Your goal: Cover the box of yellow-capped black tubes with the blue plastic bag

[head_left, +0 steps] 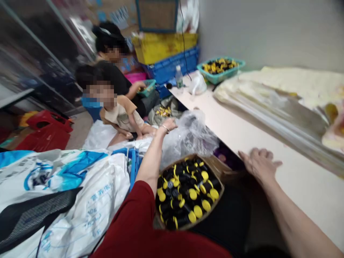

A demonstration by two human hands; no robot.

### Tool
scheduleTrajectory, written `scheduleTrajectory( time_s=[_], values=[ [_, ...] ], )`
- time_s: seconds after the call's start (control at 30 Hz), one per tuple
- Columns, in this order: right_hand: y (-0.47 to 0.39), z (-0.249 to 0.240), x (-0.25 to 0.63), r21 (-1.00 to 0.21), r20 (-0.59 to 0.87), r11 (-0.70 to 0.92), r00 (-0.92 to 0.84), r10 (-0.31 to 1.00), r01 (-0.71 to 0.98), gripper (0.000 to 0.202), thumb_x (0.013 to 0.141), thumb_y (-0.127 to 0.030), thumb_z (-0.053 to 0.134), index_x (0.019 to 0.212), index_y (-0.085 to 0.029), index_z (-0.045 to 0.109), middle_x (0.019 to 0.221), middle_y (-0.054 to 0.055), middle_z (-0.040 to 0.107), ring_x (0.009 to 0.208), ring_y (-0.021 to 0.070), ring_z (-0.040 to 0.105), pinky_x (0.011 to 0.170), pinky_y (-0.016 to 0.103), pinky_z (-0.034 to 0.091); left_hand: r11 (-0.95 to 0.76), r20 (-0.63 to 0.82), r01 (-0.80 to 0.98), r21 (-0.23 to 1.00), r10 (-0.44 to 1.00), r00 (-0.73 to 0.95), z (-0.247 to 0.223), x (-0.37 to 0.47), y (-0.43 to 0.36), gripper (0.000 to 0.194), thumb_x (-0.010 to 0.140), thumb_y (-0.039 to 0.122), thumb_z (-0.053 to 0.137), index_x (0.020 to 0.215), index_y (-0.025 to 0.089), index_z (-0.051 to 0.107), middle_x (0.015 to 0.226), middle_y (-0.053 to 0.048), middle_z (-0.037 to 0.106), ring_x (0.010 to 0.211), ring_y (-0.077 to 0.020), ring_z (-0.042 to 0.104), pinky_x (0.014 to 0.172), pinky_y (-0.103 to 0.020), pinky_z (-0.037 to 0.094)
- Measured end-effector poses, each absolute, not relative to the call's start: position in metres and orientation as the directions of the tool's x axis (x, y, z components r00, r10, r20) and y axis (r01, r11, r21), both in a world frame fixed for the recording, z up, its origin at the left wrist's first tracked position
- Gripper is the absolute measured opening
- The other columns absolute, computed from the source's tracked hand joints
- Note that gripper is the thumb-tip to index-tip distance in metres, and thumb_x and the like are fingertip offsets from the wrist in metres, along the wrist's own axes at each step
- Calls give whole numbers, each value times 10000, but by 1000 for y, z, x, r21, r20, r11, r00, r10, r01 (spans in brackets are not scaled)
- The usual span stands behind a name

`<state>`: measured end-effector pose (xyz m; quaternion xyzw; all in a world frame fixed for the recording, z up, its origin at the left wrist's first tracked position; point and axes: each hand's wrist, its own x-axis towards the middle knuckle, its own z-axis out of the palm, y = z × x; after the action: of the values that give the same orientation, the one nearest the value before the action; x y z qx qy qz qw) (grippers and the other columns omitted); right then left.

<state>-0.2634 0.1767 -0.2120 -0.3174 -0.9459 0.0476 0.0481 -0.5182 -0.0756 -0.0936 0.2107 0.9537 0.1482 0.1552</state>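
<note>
My left hand (pixel 169 124), a bracelet on its wrist, reaches forward with curled fingers at the upper left edge of a crumpled clear plastic bag (pixel 188 138); it appears to grip the film, though blur softens the fingertips. My right hand (pixel 260 163) lies on the edge of the white tabletop (pixel 231 132), fingers spread and nothing in them. Between my arms stands an open cardboard box (pixel 220 191) full of small black cylinders with yellow caps (pixel 192 194). Some pieces among them show dark ends.
Two people sit on the left: one in a light shirt (pixel 122 114), another in black (pixel 110 77) with a hand at a green basket (pixel 148 87). White printed sacks (pixel 104 200) lie at left. A teal basket (pixel 228 76), bottle (pixel 179 77) and plastic-wrapped bundle (pixel 258 96) are on the table.
</note>
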Motion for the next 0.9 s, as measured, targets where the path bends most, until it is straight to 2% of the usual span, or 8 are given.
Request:
scheduleTrajectory(
  time_s=[0.1, 0.17, 0.4, 0.6, 0.7, 0.77, 0.83, 0.9],
  values=[
    [175, -211, -263, -64, 101, 770, -764, 637, 634, 705, 909, -578, 133, 1186, -33, 485, 1215, 291, 438, 1150, 411, 358, 890, 654, 295, 662, -317, 588, 464, 744, -588, -122, -439, -72, 385, 775, 381, 617, 1078, 143, 611, 902, -32, 668, 908, -192, 617, 853, -274, 469],
    [176, -213, -265, -51, 67, 756, -753, 655, 653, 700, 911, -577, 155, 1228, -33, 459, 1249, 286, 424, 1165, 403, 340, 903, 647, 285, 583, -361, 704, 405, 810, -463, -143, -375, -79, 429, 743, 452, 650, 1076, 183, 621, 869, -56, 661, 919, -245, 614, 865, -355, 475],
    [177, -214, -266, -57, 32, 734, -733, 679, 677, 743, 904, -598, 151, 1278, -19, 428, 1283, 298, 404, 1191, 421, 319, 924, 657, 274, 584, -239, 782, 216, 809, -538, -208, -281, -117, 628, 814, 528, 546, 1313, 154, 473, 1412, -185, 407, 1333, -384, 320, 1012, -566, 360],
    [175, -212, -264, -74, 85, 760, -756, 649, 645, 729, 911, -584, 133, 1205, -15, 481, 1222, 299, 439, 1165, 412, 348, 909, 655, 283, 558, -58, 814, 163, 829, -557, -216, -283, -135, 620, 835, 523, 507, 1342, 173, 444, 1431, -183, 399, 1364, -368, 291, 1048, -594, 302],
    [175, -213, -264, -76, 79, 758, -754, 652, 648, 740, 906, -596, 135, 1177, -17, 506, 1194, 301, 455, 1145, 409, 354, 902, 655, 281, 746, 196, 625, 232, 593, -781, -224, -292, -151, 523, 866, 429, 486, 1301, 138, 488, 1420, -199, 407, 1356, -347, 316, 1070, -553, 299],
    [175, -213, -262, -72, 85, 762, -757, 648, 644, 763, 904, -607, 119, 1186, -8, 498, 1209, 309, 444, 1149, 401, 344, 910, 641, 279, 812, 301, 397, 429, 286, -910, -231, -304, -169, 445, 865, 379, 481, 1210, 109, 557, 1323, -207, 502, 1279, -314, 425, 1052, -487, 353],
    [175, -214, -261, -63, 86, 764, -760, 645, 642, 772, 907, -609, 111, 1217, 1, 469, 1237, 313, 427, 1162, 388, 329, 920, 627, 276, 717, 255, 179, 674, 1, -967, -240, -314, -191, 368, 833, 335, 493, 1104, 112, 606, 1169, -170, 600, 1121, -256, 548, 979, -410, 435],
    [175, -216, -262, -48, 77, 751, -747, 660, 658, 772, 911, -612, 120, 1248, 4, 440, 1262, 308, 414, 1175, 374, 321, 930, 624, 270, 534, 73, -19, 845, -149, -986, -251, -320, -212, 302, 765, 273, 522, 1004, 125, 633, 977, -106, 653, 898, -195, 614, 829, -339, 505]
  ],
)
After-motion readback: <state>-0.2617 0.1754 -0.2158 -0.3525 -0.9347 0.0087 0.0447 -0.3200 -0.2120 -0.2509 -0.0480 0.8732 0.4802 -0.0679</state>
